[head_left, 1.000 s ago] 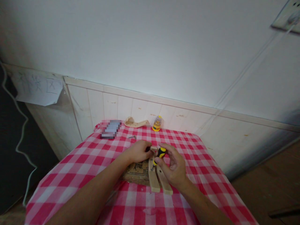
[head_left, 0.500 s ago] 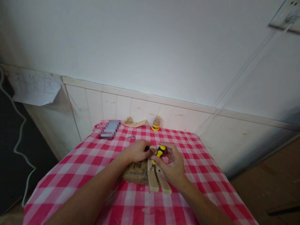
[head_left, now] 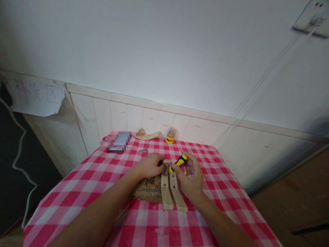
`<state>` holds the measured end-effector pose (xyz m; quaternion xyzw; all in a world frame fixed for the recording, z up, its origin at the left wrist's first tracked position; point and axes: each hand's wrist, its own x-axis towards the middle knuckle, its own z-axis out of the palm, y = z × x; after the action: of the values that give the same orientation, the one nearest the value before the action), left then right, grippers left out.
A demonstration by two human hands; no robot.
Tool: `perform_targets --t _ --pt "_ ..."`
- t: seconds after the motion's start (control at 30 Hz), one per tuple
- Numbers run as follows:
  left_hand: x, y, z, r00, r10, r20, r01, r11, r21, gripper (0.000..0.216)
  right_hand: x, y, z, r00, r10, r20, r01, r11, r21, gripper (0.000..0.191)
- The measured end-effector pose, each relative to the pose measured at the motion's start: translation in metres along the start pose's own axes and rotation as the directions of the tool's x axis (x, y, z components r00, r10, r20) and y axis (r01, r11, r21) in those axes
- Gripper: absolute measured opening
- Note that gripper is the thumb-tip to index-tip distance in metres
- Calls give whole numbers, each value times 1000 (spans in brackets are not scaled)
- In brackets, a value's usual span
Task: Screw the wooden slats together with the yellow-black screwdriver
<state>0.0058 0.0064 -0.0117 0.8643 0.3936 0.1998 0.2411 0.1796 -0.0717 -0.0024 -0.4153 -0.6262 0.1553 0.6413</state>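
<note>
My right hand (head_left: pixel 191 178) grips a yellow-and-black screwdriver (head_left: pixel 178 163), its handle tilted up to the right and its tip close to the far ends of two wooden pieces. The left wooden piece (head_left: pixel 167 197) has screws or holes along its top. Beside it lies the right wooden piece (head_left: pixel 180 199), which has dark holes. My left hand (head_left: pixel 152 167) is closed at the far end of the left piece, thumb and fingers against it; the exact contact is partly hidden. Under my left hand lies a brown printed cardboard box (head_left: pixel 147 192), next to the wooden pieces.
A red-and-white checked cloth (head_left: pixel 144 226) covers the table. Toward the back lie a phone (head_left: pixel 120 141), small metal screws (head_left: pixel 143 150) and a curved wooden part (head_left: pixel 147 134). A clear yellow-based bottle (head_left: pixel 170 135) stands by the wall (head_left: pixel 164 68).
My right hand has raised the screwdriver up and to the right, and its tip has come away from the left piece's middle. My left hand has stayed in place.
</note>
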Motion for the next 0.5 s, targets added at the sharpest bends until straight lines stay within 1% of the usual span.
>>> perform_targets --t 0.07,0.17,0.3,0.5 --pt "0 -1 1 1000 -3 9 3 1000 -9 19 1 4 -1 1000 0 -12 -1 999 -48 44" --pt "1 -1 1 1000 -15 0 15 1000 1 18 1 8 -1 1000 -5 22 7 995 -101 46" --pt "0 0 0 1000 3 -26 -2 999 35 19 1 12 -2 999 7 45 -2 994 -113 49" --pt "0 -1 1 1000 8 -22 -7 999 44 17 0 13 -1 996 10 84 0 993 -119 50"
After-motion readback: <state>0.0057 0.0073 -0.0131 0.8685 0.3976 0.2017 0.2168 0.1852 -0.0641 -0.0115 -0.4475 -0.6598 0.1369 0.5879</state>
